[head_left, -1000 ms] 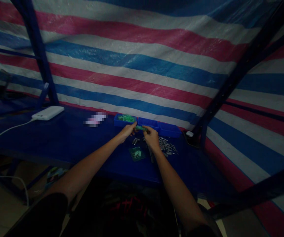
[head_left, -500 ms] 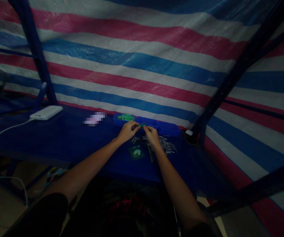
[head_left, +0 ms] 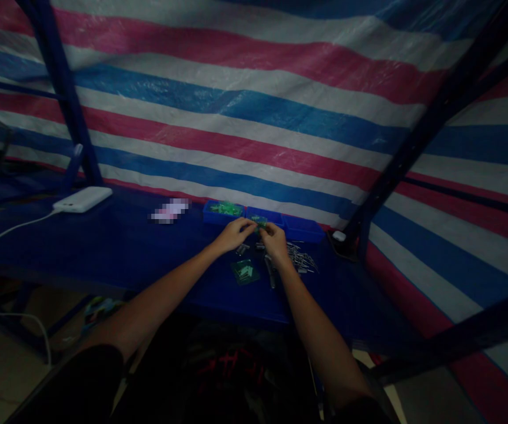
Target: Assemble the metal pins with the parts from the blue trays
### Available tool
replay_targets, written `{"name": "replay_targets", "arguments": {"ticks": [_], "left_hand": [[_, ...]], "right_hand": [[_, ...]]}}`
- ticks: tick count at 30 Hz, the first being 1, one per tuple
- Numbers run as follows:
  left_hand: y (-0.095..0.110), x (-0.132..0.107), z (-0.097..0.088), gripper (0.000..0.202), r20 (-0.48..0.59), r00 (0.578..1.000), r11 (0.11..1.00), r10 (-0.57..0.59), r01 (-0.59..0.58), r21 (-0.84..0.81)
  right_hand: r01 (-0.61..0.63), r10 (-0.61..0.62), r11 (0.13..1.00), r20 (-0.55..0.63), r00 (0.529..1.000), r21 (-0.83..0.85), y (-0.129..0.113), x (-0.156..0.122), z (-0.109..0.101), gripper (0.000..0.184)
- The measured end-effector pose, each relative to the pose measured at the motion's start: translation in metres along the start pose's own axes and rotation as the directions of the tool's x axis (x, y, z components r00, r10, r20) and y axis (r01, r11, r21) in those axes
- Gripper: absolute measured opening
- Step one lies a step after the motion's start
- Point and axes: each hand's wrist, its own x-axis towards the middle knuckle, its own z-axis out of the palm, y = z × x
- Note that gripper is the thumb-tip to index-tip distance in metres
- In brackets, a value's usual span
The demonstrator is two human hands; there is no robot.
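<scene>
My left hand (head_left: 233, 233) and my right hand (head_left: 274, 241) meet over the dark blue table (head_left: 116, 247), fingers pinched together on a small green part (head_left: 259, 221) between them. Just behind them stands a row of blue trays (head_left: 265, 217); the left tray (head_left: 222, 210) holds several green parts. A small green bag (head_left: 243, 272) lies below my hands. A heap of small metal pins (head_left: 301, 259) lies to the right of my right hand. The light is dim and fine detail is lost.
A white power bank (head_left: 82, 199) with a cable lies at the far left. A striped red, white and blue tarp (head_left: 254, 118) hangs behind the table. Dark blue rack posts (head_left: 57, 88) stand left and right. A small white object (head_left: 338, 236) sits by the right post.
Both hands have drawn closer together and slightly towards me. The green part between them has turned from lying level to sitting above my right fingertips.
</scene>
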Motion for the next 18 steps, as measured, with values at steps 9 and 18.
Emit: {"name": "replay_targets", "arguments": {"ticks": [9, 18], "left_hand": [[-0.0005, 0.0024, -0.0072, 0.046, 0.045, 0.867, 0.781, -0.496, 0.468, -0.414], [-0.0036, 0.0011, -0.0032, 0.016, -0.242, 0.967, 0.996, -0.083, 0.088, 0.009]], "right_hand": [[0.320, -0.305, 0.873, 0.099, 0.947, -0.369, -0.0107, -0.0098, 0.0010, 0.027], [0.172, -0.197, 0.924, -0.042, 0.979, -0.342, -0.0028, -0.0066, 0.0062, 0.028]]}}
